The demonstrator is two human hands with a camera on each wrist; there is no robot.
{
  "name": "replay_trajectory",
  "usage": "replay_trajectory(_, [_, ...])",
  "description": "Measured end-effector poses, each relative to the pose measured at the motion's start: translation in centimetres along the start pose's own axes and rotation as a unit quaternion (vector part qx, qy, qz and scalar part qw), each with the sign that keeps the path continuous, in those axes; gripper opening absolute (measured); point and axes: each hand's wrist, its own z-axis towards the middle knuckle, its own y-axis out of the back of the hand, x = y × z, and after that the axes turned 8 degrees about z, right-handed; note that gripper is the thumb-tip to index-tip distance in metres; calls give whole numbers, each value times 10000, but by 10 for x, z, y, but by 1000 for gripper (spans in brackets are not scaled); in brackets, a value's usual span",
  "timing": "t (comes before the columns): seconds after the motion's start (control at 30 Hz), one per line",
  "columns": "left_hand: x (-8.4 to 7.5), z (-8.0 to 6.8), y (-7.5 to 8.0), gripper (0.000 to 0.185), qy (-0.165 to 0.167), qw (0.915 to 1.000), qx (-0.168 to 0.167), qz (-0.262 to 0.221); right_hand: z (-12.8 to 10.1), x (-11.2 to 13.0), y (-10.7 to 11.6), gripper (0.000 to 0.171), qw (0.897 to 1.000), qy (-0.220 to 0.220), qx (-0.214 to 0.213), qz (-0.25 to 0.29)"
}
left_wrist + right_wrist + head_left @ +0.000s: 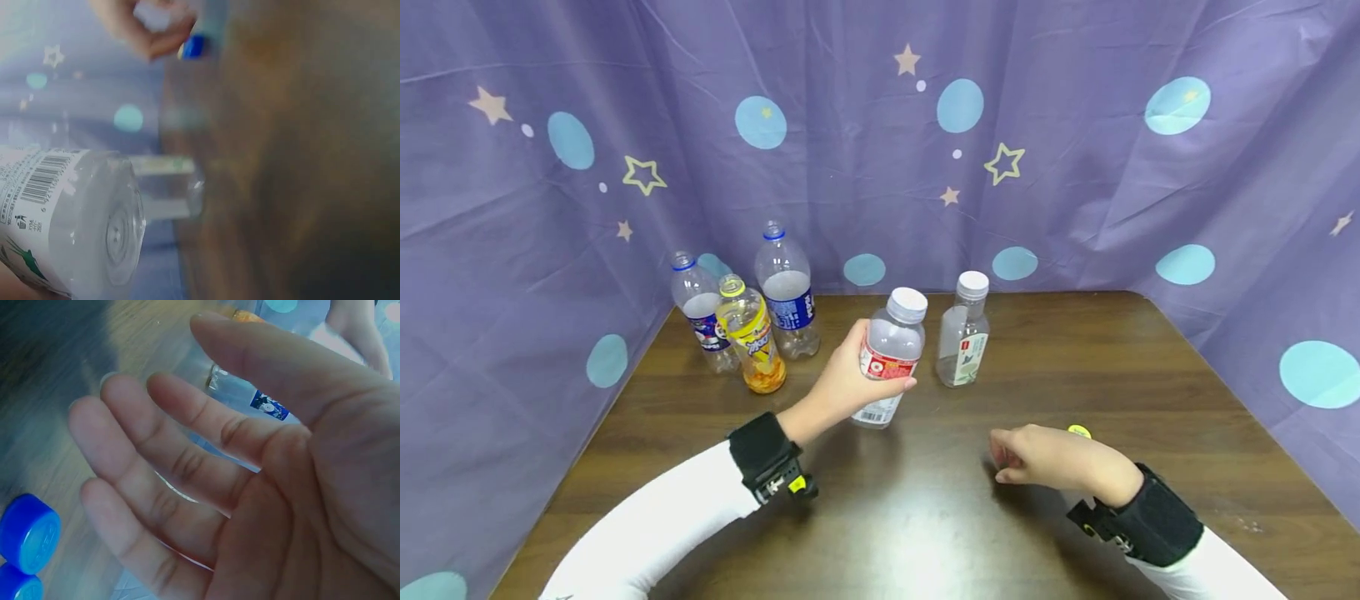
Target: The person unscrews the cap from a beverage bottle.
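My left hand [829, 390] grips a clear plastic bottle [895, 340] with a white cap and a red and white label, fingers and thumb round its middle. In the left wrist view the ribbed base of this bottle [119, 234] shows, seemingly raised off the wood. Over the right part of the table hovers my right hand [1052, 456], its fingers loosely bent and its palm bare in the right wrist view. A yellow cap [1079, 431] peeks out just behind it. Two blue caps [30, 534] lie close to its little finger in the right wrist view.
A smaller clear bottle [964, 343] with a white cap stands right of the held one. Three uncapped bottles group at the back left: a yellow-labelled one [752, 333] with orange residue and two blue-labelled ones [788, 292]. A purple curtain [865, 150] backs the wooden table [1075, 350].
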Motion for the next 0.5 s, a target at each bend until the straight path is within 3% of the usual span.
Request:
replay_trajectory(0.13, [1, -33, -2, 73, 82, 9990, 318, 287, 2, 0, 1, 19, 10000, -1, 51, 57])
replay_trajectory(0.23, [6, -49, -9, 73, 144, 9967, 653, 463, 2, 1, 1, 19, 9998, -56, 100, 131])
replay_trajectory(0.4, [12, -55, -16, 74, 140, 9950, 811, 567, 6, 6, 5, 19, 9997, -135, 156, 142])
replay_trajectory(0.5, [12, -54, -17, 74, 155, 9945, 843, 603, 7, 22, 22, 22, 9985, -119, 399, 361])
